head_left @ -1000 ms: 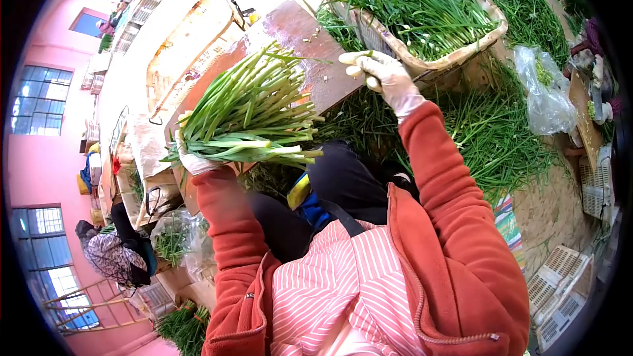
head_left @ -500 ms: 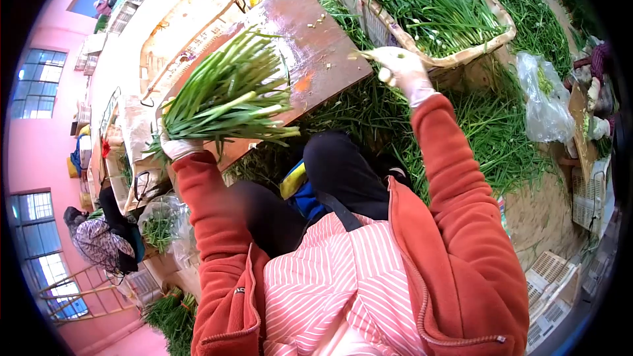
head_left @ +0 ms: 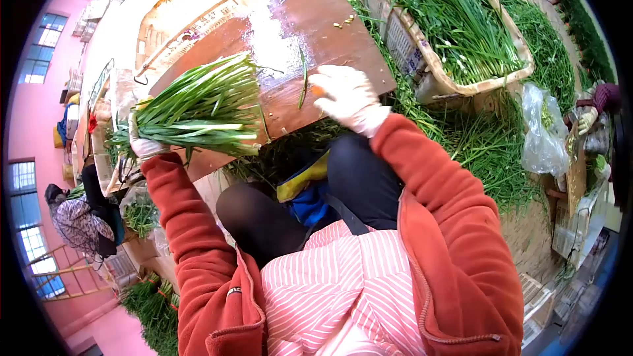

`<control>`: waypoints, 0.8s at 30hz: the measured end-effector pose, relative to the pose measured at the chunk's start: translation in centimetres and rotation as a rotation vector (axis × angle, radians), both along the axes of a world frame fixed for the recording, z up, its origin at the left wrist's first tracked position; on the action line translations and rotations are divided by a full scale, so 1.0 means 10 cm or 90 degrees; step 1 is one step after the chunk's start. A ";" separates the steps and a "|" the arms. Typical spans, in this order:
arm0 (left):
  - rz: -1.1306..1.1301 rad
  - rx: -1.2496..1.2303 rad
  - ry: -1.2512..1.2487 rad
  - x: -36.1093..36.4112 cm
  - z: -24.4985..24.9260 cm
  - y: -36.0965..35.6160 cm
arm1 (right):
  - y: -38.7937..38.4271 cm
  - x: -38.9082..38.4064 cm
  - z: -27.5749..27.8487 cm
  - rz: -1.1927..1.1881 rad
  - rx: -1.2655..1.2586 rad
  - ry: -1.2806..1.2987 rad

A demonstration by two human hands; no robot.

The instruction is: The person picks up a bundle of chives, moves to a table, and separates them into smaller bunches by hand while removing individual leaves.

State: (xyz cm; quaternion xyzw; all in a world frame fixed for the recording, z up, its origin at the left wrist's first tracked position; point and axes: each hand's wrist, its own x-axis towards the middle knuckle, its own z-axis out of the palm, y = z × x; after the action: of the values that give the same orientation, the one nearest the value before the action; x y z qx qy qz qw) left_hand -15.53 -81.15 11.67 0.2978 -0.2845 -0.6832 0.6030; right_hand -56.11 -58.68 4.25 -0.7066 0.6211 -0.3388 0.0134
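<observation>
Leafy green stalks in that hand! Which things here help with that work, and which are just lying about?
Probably part of the job:
left hand, gripping a bunch of leafy green stalks
right hand
brown tabletop
crate of greens

Probably just lying about:
clear plastic bag
small cut bits on the tabletop

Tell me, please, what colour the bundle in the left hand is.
The bundle is green, whitish at some ends (head view).

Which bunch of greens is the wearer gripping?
The bunch in the left hand, over the brown board; the crate greens and the loose floor greens lie unheld.
</observation>
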 end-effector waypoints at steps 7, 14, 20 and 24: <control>-0.083 -0.066 0.019 0.94 0.27 0.20 | -0.18 -0.48 -0.06 0.079 -0.007 0.107; -0.079 -0.050 0.029 1.01 0.23 0.58 | -0.19 0.03 0.27 -0.105 0.065 0.140; -0.035 -0.035 -0.010 0.74 0.08 0.51 | -0.91 1.16 -0.22 0.317 0.029 0.188; -0.055 -0.006 0.007 0.43 0.14 0.41 | -1.24 0.19 0.00 0.017 0.079 0.279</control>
State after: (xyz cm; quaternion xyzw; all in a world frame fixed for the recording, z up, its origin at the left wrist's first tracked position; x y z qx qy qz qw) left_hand -11.26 -77.04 13.06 0.2787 -0.2973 -0.7089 0.5757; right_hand -54.25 -71.04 4.29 -0.7692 0.6196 -0.1379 -0.0740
